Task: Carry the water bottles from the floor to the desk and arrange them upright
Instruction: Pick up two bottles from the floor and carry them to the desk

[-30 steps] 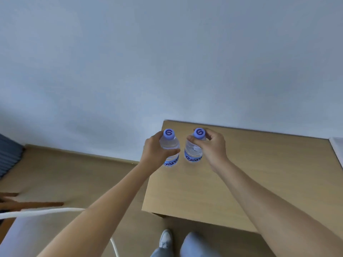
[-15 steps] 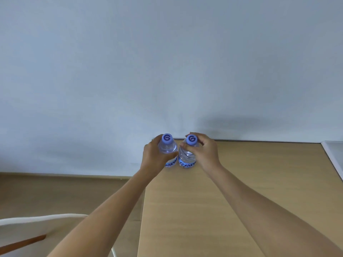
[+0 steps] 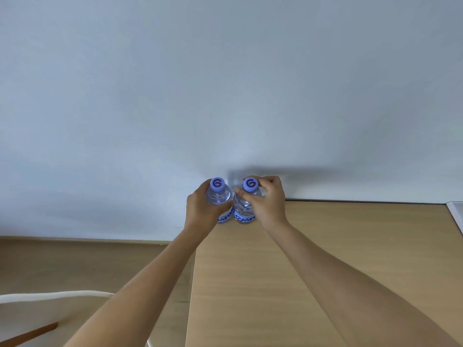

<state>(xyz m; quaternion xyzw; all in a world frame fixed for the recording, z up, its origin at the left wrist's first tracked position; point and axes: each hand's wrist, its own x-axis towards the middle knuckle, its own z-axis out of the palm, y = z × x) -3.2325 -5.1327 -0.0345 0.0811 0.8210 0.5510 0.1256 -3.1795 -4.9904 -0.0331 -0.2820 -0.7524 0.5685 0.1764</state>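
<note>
Two clear water bottles with blue caps and blue labels stand upright side by side at the far left corner of the wooden desk, close to the wall. My left hand is wrapped around the left bottle from its left side. My right hand grips the right bottle near its neck from the right. The bottles nearly touch each other. Whether their bases rest on the desk is hidden by my hands.
A pale wall rises directly behind the desk. A white object's edge shows at the desk's far right. Wooden floor lies to the left, with a white chair back at the lower left.
Both hands have carried the bottles further back toward the wall and the desk's far left corner, and the view has shifted forward over the desk.
</note>
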